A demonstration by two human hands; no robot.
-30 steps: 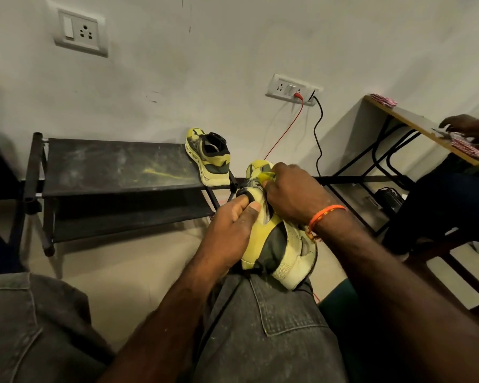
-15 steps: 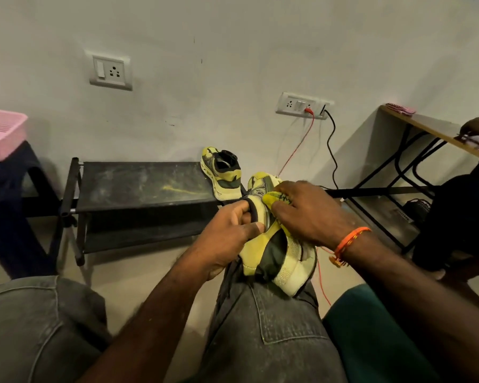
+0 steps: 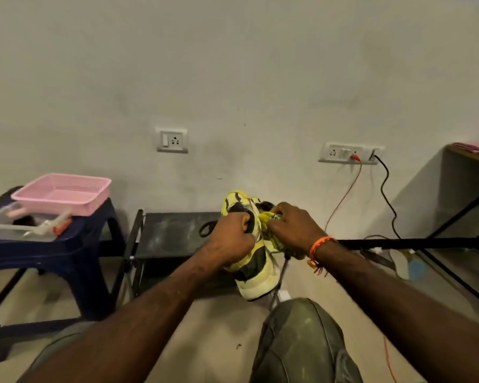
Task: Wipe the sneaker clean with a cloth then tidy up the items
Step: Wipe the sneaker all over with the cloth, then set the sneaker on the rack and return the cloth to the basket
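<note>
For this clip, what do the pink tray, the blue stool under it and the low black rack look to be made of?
Pink tray: moulded plastic, judging by its perforated grid base and rolled rim. Blue stool: probably moulded plastic too, one-piece with rounded legs and a dull sheen. Black rack: apparently thin metal tubing with a dark flat shelf, dusty and scuffed; the shelf's material is unclear.

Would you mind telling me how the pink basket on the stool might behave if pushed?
The pink basket looks thin, perforated plastic, so probably light. It overhangs the blue stool, so a push might slide or tip it off.
</note>
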